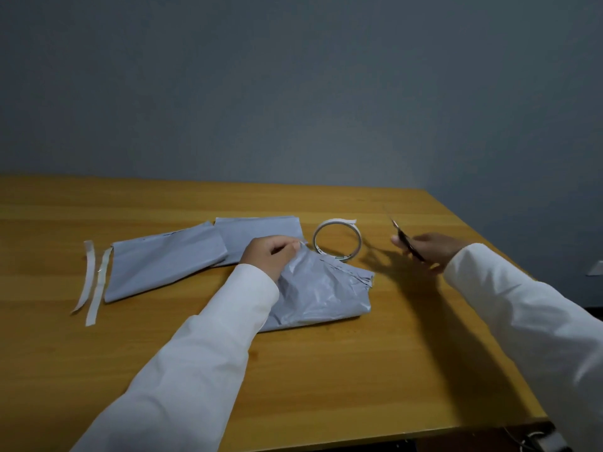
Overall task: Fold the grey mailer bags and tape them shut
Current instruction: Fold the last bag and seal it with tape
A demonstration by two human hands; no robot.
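Left hand (pixel 269 256) pinches the near bag's (pixel 321 295) top edge. Right hand (pixel 429 251), at 3 o'clock of the tape (pixel 337 238), grips scissors (pixel 406 241).

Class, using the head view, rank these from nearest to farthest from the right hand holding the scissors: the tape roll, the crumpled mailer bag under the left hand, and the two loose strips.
1. tape roll, just left of the right hand
2. crumpled mailer bag, table centre
3. loose strips, far left

Bare table (pixel 326 380) near and right; bags (pixel 169 259), tape roll (pixel 337 240) and strips (pixel 93 282) crowd the middle — left.
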